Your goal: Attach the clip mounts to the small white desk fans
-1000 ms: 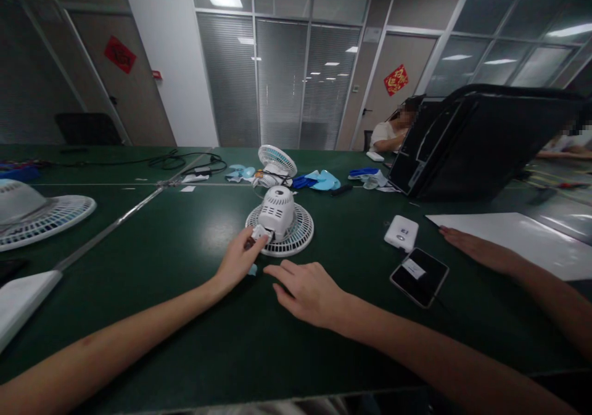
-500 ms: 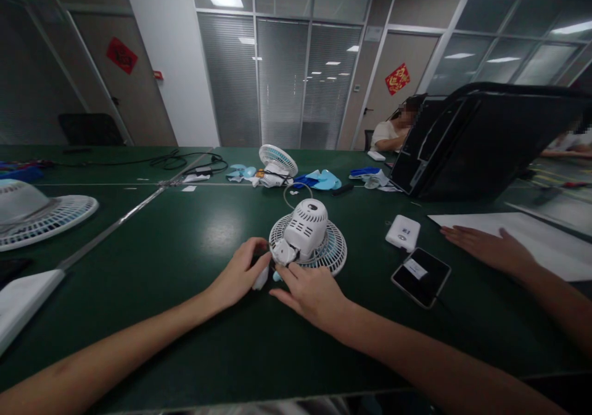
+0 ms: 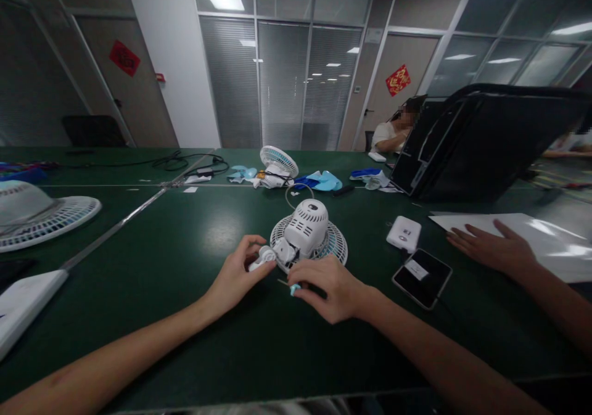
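Observation:
A small white fan lies face down on the green table, its rounded motor housing up and its round grille beneath. My left hand is closed on a small white plastic part with a round end, close beside the fan's joint piece. Between the thumb and fingers of my right hand is a light-blue knob with a thin metal shaft, pointing left. That hand sits just in front of the grille's near edge; some of its fingertips are hidden.
Right of the fan lie a white power bank and a dark phone. Another person's hand rests on a white sheet. A second fan and blue parts stand behind; a large fan is left.
My right hand has picked up the light-blue knob from the table and moved slightly right. My left hand has raised the white part and turned it beside the fan's joint.

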A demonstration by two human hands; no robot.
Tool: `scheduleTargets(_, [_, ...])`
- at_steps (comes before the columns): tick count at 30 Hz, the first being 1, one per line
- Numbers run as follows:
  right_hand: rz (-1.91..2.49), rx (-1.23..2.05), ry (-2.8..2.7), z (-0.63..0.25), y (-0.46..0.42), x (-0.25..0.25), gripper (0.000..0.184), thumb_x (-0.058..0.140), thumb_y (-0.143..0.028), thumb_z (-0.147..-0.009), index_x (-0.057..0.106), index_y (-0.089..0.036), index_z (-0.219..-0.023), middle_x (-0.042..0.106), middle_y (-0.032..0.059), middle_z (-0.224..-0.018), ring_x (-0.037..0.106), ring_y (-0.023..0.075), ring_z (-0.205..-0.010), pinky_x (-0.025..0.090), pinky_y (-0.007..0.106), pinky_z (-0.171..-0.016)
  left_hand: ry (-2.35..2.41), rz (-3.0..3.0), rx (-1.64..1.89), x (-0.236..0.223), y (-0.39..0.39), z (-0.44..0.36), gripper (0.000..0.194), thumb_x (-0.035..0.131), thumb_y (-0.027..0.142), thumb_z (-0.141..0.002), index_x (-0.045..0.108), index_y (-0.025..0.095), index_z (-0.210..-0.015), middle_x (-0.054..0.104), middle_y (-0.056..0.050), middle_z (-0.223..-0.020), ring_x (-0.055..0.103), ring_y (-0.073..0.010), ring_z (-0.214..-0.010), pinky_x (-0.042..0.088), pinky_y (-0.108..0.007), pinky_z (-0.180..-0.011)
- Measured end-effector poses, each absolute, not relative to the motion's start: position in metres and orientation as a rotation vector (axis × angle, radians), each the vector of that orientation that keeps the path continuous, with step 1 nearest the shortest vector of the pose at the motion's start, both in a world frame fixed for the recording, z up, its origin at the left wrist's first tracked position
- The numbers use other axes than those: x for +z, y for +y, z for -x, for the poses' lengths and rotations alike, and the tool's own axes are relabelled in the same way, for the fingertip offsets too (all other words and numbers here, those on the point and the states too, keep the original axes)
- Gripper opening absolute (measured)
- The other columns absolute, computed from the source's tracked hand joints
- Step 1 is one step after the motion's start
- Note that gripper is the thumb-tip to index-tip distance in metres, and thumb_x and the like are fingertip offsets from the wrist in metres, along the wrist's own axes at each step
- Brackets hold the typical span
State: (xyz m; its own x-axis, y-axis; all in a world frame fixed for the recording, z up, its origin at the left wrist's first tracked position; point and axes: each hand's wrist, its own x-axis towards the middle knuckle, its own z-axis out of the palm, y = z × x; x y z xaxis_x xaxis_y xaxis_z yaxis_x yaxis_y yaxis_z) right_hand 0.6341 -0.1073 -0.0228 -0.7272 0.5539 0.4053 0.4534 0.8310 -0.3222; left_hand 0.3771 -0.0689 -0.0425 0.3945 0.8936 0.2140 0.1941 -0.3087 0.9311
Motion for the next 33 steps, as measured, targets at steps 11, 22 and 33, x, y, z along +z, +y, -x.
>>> scheduleTargets(11, [0.868,0.454,-1.931,-0.635,-0.093,-0.042,0.023,0.051,-0.035,-0.102,0.067,-0.021,-0.111,0.066,0.0094,-0.107,0.065,0.0194,-0.087,0.056,0.031,-0.069,1.092,-1.621,0.997,-0.042,-0.068,-0.405,0.036,0.071,0.051,-0.084,0.063,0.021,-0.102,0.070,-0.005,-0.097,0.064,-0.0195,-0.072,0.048,-0.027,-0.056])
scheduleTargets(22, [0.762,0.198,-2.101,-0.631,-0.097,-0.040,0.030,0.052,-0.021,-0.102,0.058,-0.022,-0.132,0.067,0.0094,-0.122,0.065,0.0204,-0.111,0.058,0.038,-0.095,0.913,-1.376,1.027,-0.050,-0.076,-0.400,0.045,0.067,0.044,-0.090,0.067,0.021,-0.129,0.072,-0.009,-0.122,0.070,-0.0228,-0.094,0.057,-0.038,-0.090])
scheduleTargets(33, [0.849,0.033,-2.104,-0.631,-0.100,-0.042,0.041,0.045,-0.016,-0.103,0.055,-0.027,-0.142,0.057,0.0105,-0.120,0.063,0.0216,-0.105,0.061,0.037,-0.087,0.917,-1.344,1.034,-0.051,-0.079,-0.399,0.041,0.072,0.043,-0.088,0.072,0.022,-0.123,0.073,-0.008,-0.117,0.070,-0.0234,-0.094,0.058,-0.038,-0.089])
